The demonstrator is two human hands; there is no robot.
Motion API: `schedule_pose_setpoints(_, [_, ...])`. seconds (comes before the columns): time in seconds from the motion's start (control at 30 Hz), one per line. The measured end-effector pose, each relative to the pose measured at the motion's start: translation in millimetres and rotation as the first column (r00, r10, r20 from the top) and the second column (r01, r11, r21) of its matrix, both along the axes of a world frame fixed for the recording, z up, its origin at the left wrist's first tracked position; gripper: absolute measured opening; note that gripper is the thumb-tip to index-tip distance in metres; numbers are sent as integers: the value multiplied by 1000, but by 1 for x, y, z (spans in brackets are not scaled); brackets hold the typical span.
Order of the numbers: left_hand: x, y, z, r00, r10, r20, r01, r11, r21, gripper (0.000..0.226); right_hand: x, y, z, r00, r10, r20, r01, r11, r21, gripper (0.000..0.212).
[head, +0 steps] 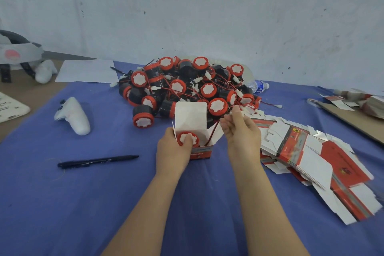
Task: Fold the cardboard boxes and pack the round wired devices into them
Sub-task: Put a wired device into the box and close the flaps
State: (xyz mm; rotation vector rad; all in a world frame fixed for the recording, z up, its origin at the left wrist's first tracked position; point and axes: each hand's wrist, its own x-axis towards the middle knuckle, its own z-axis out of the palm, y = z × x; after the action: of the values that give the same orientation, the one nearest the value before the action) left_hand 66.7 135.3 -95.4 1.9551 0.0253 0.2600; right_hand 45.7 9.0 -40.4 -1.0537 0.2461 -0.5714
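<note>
A small red and white cardboard box (201, 153) stands upright on the blue cloth, its white lid flap raised. A round red and black device (187, 139) sits in its opening. My left hand (173, 151) grips the box's left side, thumb pressing on the device's face. My right hand (241, 131) is just right of the box, fingers pinched on the device's red wire and white connector (239, 112), which runs up out of the box. Behind the box lies a pile of the same round wired devices (187, 85). Flat unfolded boxes (311, 158) are spread at the right.
A black pen (97, 161) lies left of the box. A white controller (72, 115) rests further left, white paper (87, 70) at the back left. A plastic bottle (258, 85) lies behind the pile. Brown cardboard (353, 118) sits at the far right, a headset (18, 54) far left.
</note>
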Motion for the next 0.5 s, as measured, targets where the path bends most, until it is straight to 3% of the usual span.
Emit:
schedule_pose_setpoints(0.07, [0, 0, 0, 1000, -1, -1, 1, 1000, -2, 18, 0, 1, 0, 1000, 15, -4, -15, 1000, -26, 22])
schedule_pose_setpoints(0.13, [0, 0, 0, 1000, -1, -12, 1, 1000, -9, 21, 0, 7, 0, 998, -37, -45, 25, 972, -232, 29])
schedule_pose_setpoints(0.2, [0, 0, 0, 1000, -1, -20, 1, 1000, -7, 24, 0, 13, -1, 990, -131, -51, 85, 846, -527, 41])
schedule_pose_setpoints(0.27, [0, -1, 0, 1000, 0, -16, 0, 1000, 4, 24, 0, 17, -2, 985, -174, 20, 139, 710, -690, 32])
schedule_pose_setpoints(0.33, [1, -1, -1, 1000, 1, -4, -1, 1000, 10, 19, 0, 20, -1, 989, -137, 50, 134, 721, -679, 6])
schedule_pose_setpoints(0.4, [1, -1, -1, 1000, 0, 0, 0, 1000, 8, 16, 1, 18, -2, 994, -96, 48, 105, 807, -581, 20])
schedule_pose_setpoints(0.5, [2, -1, -1, 1000, 2, -14, -2, 1000, 9, 16, 1, 13, -1, 998, -58, 6, 53, 864, -501, 14])
